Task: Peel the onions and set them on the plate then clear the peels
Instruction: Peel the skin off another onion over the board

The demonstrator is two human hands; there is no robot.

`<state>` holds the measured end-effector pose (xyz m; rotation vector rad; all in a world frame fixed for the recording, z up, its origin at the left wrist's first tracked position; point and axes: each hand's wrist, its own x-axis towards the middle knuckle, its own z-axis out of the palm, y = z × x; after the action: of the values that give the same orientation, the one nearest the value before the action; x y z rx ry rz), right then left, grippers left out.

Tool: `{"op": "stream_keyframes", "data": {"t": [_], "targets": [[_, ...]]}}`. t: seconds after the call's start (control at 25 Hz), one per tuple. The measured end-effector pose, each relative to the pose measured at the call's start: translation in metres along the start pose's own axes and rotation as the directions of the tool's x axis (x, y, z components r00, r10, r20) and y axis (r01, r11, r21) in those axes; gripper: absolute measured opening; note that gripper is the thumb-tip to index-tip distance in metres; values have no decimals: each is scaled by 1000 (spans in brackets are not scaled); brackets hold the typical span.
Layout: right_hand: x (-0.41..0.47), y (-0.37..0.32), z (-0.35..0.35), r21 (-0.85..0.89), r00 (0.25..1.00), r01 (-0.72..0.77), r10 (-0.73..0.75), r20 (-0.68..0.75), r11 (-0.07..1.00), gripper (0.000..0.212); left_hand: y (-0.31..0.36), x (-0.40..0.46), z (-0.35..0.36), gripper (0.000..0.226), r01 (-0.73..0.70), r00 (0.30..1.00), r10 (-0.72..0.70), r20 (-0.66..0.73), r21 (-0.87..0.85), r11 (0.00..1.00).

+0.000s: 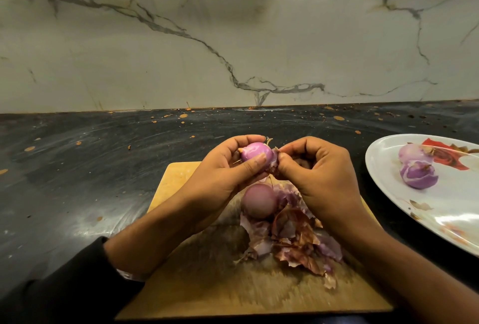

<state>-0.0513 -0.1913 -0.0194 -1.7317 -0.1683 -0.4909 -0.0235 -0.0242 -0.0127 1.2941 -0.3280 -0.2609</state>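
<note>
My left hand (223, 170) grips a small purple onion (255, 152) above the wooden cutting board (181, 272), thumb across its front. My right hand (318, 176) pinches a strip of peel (274, 161) still attached at the onion's right side. Below the hands, another onion (259, 200) lies on the board beside a pile of dry reddish peels (293, 240). Two peeled onions (418, 174) sit on the white plate (456, 209) at the right, one behind the other.
The board lies on a dark stone counter (77, 168) speckled with orange spots. A marble backsplash (233, 38) rises behind it. The plate carries a red flower print (445, 155) and small peel scraps. Dark sleeves cover my forearms at the bottom.
</note>
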Motion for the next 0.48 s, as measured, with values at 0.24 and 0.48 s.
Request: {"op": "stream_keyframes", "data": {"t": [0.24,0.48], "targets": [[4,0,-3,154,991,-129,124,42,980,8,2,1,-4,40,16,999,-14,32,-61,998],[1,-3,1,52,997,27,-30,70,998,18,-1,2,-5,39,-38,999,38,5,15,999]]}}
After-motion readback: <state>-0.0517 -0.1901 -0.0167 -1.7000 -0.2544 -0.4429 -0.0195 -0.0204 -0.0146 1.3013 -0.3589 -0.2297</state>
